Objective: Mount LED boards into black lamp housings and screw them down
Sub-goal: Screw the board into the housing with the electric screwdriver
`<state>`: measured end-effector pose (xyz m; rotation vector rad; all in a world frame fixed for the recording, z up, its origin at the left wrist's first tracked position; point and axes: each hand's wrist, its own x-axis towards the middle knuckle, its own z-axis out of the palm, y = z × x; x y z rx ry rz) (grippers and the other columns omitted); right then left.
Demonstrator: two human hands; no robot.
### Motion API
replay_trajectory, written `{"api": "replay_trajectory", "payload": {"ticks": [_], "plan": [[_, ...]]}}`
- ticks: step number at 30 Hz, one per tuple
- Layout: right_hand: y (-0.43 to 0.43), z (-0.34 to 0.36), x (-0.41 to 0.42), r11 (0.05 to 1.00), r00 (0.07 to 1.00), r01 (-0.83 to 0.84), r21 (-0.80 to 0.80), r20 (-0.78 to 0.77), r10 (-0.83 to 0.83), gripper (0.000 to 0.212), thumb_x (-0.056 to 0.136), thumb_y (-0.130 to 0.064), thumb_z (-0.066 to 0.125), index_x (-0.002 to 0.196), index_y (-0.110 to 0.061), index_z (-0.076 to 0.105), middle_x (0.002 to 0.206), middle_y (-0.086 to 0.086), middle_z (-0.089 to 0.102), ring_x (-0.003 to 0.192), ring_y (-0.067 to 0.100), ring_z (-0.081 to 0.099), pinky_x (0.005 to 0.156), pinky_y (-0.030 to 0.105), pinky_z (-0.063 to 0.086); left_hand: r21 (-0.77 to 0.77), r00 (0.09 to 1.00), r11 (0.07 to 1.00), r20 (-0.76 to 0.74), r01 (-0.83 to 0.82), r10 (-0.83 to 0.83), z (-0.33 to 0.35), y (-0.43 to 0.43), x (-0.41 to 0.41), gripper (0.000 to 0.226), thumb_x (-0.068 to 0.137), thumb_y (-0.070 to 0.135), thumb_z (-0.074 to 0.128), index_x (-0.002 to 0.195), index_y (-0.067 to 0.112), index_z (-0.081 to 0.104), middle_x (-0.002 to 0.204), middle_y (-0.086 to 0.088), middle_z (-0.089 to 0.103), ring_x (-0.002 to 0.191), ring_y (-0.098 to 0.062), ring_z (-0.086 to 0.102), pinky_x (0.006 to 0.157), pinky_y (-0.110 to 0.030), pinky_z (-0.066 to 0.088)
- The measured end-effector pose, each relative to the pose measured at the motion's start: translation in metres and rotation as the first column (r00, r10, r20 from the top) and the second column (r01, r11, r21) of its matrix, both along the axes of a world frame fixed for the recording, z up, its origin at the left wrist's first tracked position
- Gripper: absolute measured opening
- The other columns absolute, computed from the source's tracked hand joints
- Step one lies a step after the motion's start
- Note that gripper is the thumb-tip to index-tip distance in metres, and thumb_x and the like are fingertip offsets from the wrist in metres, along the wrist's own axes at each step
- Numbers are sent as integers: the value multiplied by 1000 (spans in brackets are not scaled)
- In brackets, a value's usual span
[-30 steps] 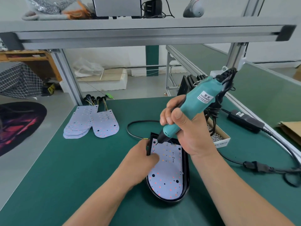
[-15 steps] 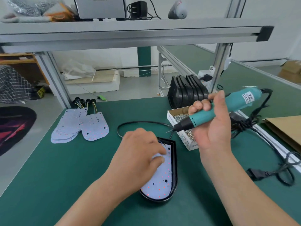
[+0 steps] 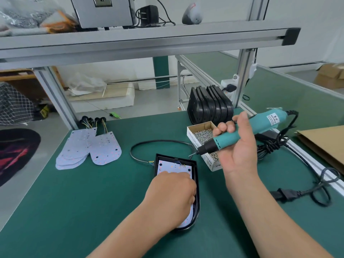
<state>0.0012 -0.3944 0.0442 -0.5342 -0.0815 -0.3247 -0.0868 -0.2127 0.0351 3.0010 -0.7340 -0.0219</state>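
Observation:
A black lamp housing [image 3: 197, 185] lies on the green table with a white LED board [image 3: 173, 167] set inside it. My left hand [image 3: 170, 194] rests on the board and covers its middle, fingers bent down onto it. My right hand [image 3: 236, 146] grips a teal electric screwdriver [image 3: 247, 130], held up above the screw box with its tip pointing left and down, clear of the housing. An open cardboard box of screws [image 3: 202, 135] sits right of the housing.
A stack of loose LED boards [image 3: 89, 148] lies at the left with wired connectors behind it. Several empty black housings [image 3: 210, 105] stand at the back right. A black power cable [image 3: 305, 190] runs along the right; brown cardboard [image 3: 323, 144] lies at the far right edge.
My right hand lifted the screwdriver off the top of the board and swung it right, over the screw box. My left hand slid from the housing's left edge onto the board's middle.

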Motion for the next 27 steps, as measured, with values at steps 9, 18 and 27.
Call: {"api": "replay_trajectory", "payload": {"ticks": [9,18,27], "plan": [[1,0,-1,1000,1000,17,-2,-21,-17,20,99,-30,72,91,-16,60,72,-1,47,68,17,55,71,31,51,90,1000,996,-23,11,-9,9,-5,-3,16,103,18,47,99,20,62,103,-2,59,89,-31,57,74,-37,29],[-2,-1,-1,1000,1000,16,-2,-15,-16,19,100,-29,71,90,-17,61,72,0,48,68,17,57,71,31,52,-45,995,998,-98,-32,27,17,3,-9,16,111,23,38,114,22,54,115,1,51,96,-27,57,82,-37,44],[-2,-1,-1,1000,1000,19,21,-21,-19,20,98,-29,74,91,-16,61,73,0,48,69,17,56,71,32,52,-204,988,969,-88,-142,126,26,16,-8,15,109,21,35,100,19,47,100,2,58,90,-20,56,79,-30,41]]}}
